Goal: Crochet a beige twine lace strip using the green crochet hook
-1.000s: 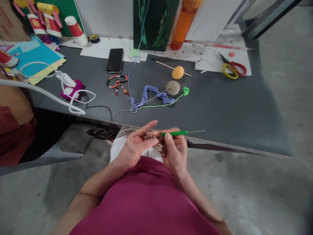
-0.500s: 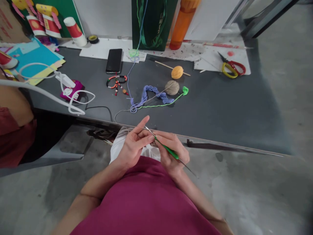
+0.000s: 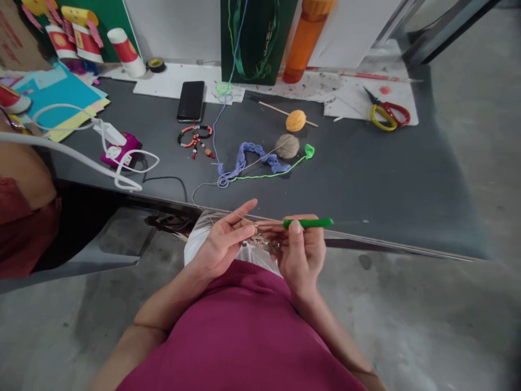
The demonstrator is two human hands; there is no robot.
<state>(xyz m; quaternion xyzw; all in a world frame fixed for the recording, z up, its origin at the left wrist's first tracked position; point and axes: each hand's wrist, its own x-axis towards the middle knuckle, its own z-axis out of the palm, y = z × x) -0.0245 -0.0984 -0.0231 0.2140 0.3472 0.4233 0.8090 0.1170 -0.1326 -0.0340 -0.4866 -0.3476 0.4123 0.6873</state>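
Just below the near edge of the table (image 3: 366, 179), I see the right hand (image 3: 303, 255) has swung the green crochet hook (image 3: 308, 223) from slanting down to level, grip pinched on its handle. The left hand (image 3: 222, 241) holds the beige crochet piece (image 3: 264, 243) in a narrow grip at the hook's tip.

— How many things are we counting on the table (image 3: 366, 179)?
— We are counting two balls of yarn, one orange ball (image 3: 296, 120) and one tan ball (image 3: 287, 146), one phone (image 3: 191, 100), one bracelet (image 3: 195, 136) and one pair of scissors (image 3: 386, 115).
— And nearer us?
— We are counting two hands, our left hand (image 3: 223, 244) and right hand (image 3: 303, 255), and one hook (image 3: 308, 223).
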